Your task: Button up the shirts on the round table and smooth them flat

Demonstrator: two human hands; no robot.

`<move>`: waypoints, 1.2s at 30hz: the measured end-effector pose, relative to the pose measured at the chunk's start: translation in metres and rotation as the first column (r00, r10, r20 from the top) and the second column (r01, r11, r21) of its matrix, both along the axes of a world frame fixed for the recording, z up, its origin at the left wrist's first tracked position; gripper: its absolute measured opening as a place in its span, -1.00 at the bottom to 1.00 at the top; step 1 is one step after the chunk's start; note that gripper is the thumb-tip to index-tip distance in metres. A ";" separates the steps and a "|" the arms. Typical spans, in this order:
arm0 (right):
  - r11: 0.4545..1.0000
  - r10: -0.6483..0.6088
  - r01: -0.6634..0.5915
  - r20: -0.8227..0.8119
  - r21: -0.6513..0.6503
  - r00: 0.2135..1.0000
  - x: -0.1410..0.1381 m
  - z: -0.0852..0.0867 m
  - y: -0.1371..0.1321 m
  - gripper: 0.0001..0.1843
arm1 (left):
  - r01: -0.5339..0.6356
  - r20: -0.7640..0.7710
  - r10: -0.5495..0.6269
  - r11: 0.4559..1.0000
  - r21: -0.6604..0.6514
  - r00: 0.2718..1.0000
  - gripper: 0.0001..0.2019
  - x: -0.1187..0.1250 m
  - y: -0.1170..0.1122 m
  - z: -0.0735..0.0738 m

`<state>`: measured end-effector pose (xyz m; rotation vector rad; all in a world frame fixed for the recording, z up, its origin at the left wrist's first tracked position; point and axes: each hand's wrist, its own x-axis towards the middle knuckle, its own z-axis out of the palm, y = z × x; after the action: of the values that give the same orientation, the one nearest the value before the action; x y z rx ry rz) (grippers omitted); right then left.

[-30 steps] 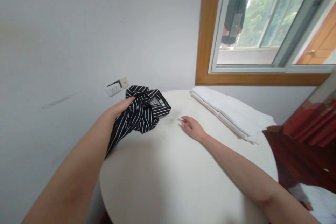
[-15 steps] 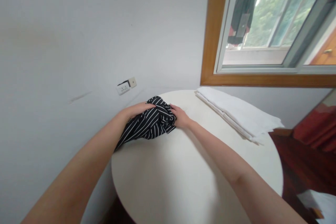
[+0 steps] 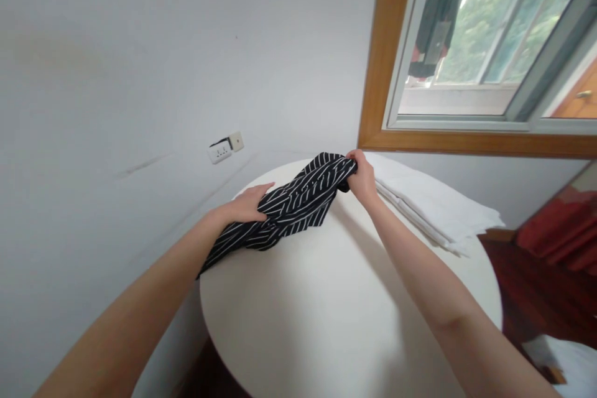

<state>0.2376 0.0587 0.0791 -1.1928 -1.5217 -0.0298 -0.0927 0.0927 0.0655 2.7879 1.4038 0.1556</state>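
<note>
A black cloth garment with white stripes [image 3: 298,202] lies bunched along the back left of the round white table [image 3: 317,298]. Its lower left end hangs over the table's edge. My right hand [image 3: 362,179] is closed on the garment's right end and holds it raised off the tabletop. On the garment's left part rests my left hand [image 3: 247,204], fingers and thumb spread apart. The garment's exact kind cannot be made out in its folds.
Folded white cloth [image 3: 424,199] lies at the table's back right, just beside my right hand. Behind the table are a wall with a socket [image 3: 219,152] and a wood-framed window [image 3: 373,106]. Another white thing [image 3: 564,360] is low at the right, beside red fabric [image 3: 559,230].
My right hand has moved right and away from me, pulling the garment's end out and up, so the bunch is stretched longer. My left hand has opened and stayed near its place.
</note>
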 end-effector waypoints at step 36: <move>0.931 -0.047 -0.015 -0.160 -0.364 0.986 0.037 -0.039 0.021 -0.72 | -0.110 0.136 0.362 0.584 -0.804 0.922 -0.40 -0.086 -0.043 0.044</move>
<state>0.2744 0.0797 0.0402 -1.4623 -1.4047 0.3490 -0.1790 0.0498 0.1091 1.7572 1.3202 -0.0546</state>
